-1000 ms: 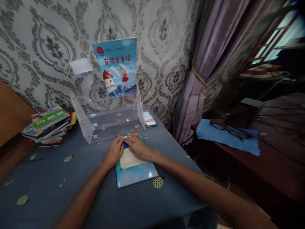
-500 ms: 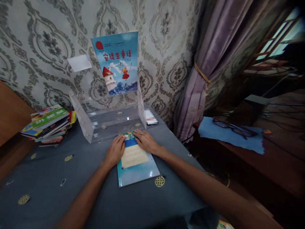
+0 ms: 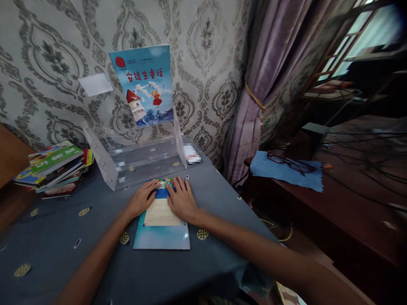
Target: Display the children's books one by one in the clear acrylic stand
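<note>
A picture book [image 3: 162, 239] lies flat on the bench [image 3: 63, 250], just in front of the clear stand [image 3: 101, 159], its text panel facing up. The person's left hand [image 3: 142, 198] rests palm-down on its upper left part, that grip with fingers close together and slightly bent; the right hand [image 3: 182, 202] covers the upper right, its grip spread wide. Neither appears to pinch anything. To steady the book well, the person would do best to press lightly and evenly with both palms, keep the fingertips off the stand, and watch the glossy cover, which may slide on the cloth.

The bench wears a grey-blue cloth printed with pineapples. In the back of the stand, a blue storybook [image 3: 148, 84] is propped upright, tilted back; a white card [image 3: 95, 84] shows at the stand's upper left. Left of the stand sits a stack of books [image 3: 57, 163]; just to its right, a blurred-out white item [image 3: 192, 154]. Behind the stand rises a patterned wall [image 3: 206, 63], and to its right hang a tied purple curtain [image 3: 254, 80] and, farther off, glasses [image 3: 291, 163] rest on a blue cloth [image 3: 265, 167].
</note>
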`<action>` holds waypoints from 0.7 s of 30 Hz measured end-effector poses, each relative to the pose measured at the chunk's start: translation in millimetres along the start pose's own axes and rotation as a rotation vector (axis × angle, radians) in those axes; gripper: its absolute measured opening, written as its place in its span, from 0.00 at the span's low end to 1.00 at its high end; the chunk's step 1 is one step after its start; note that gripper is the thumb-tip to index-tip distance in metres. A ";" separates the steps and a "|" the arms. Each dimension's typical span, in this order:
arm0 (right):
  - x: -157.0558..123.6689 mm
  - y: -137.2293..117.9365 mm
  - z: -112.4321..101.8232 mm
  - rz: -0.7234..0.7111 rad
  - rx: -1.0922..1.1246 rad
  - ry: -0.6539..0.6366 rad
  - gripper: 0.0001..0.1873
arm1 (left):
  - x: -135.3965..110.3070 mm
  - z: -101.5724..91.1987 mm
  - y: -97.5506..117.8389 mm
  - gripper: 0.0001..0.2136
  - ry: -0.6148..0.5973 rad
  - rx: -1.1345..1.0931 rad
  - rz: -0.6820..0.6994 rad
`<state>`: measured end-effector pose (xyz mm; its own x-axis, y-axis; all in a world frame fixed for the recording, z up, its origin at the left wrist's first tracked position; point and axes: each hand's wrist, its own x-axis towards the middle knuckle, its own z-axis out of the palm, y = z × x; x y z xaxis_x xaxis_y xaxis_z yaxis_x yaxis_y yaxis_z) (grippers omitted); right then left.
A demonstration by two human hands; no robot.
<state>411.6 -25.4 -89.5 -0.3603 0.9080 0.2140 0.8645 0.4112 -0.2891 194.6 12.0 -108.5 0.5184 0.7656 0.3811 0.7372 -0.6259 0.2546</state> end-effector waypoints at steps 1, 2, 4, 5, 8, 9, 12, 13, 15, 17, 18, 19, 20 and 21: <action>-0.6 0.6 -0.4 0.006 0.017 -0.012 0.25 | 1.1 -2.3 2.2 0.19 -0.017 0.024 -0.008; 0.0 3.1 -1.2 0.006 0.035 -0.023 0.25 | 2.8 -3.6 6.3 0.18 -0.032 0.060 -0.024; 3.4 12.0 -4.0 -0.005 0.064 -0.040 0.25 | 7.3 -3.8 19.5 0.18 -0.060 0.160 -0.068; 5.6 17.2 -5.9 -0.017 0.073 -0.040 0.25 | 9.8 -3.1 27.7 0.17 -0.071 0.213 -0.090; 10.4 29.7 -11.9 -0.059 0.085 -0.017 0.22 | 16.3 -2.4 51.4 0.13 -0.096 0.314 -0.145; 11.3 32.2 -13.6 -0.068 0.095 -0.006 0.20 | 17.8 -3.5 57.4 0.12 -0.109 0.326 -0.164; 13.3 37.2 -16.2 -0.062 0.175 0.032 0.17 | 20.6 -11.5 68.6 0.12 -0.177 0.326 -0.219; 14.2 39.1 -16.2 -0.049 0.220 0.044 0.17 | 21.2 -15.0 71.1 0.13 -0.203 0.326 -0.232; 16.6 44.0 -15.5 -0.011 0.327 0.060 0.18 | 22.3 -21.1 76.7 0.13 -0.241 0.333 -0.250; 19.1 50.3 -14.3 0.028 0.435 0.066 0.18 | 23.8 -24.6 85.4 0.15 -0.257 0.357 -0.274; 20.0 53.6 -13.7 0.038 0.483 0.070 0.18 | 24.6 -25.1 91.0 0.16 -0.257 0.374 -0.288; 20.6 56.8 -13.3 0.040 0.527 0.076 0.18 | 25.4 -24.6 97.3 0.18 -0.253 0.389 -0.298; 20.8 60.0 -13.0 0.034 0.569 0.082 0.18 | 26.1 -23.4 104.0 0.19 -0.250 0.402 -0.300; 20.8 63.1 -12.9 0.024 0.614 0.087 0.18 | 26.8 -21.7 110.8 0.20 -0.248 0.411 -0.293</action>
<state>463.2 18.4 -91.3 -0.2908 0.9184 0.2682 0.5030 0.3852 -0.7737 280.7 -40.0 -50.8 0.3157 0.9420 0.1139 0.9484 -0.3097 -0.0680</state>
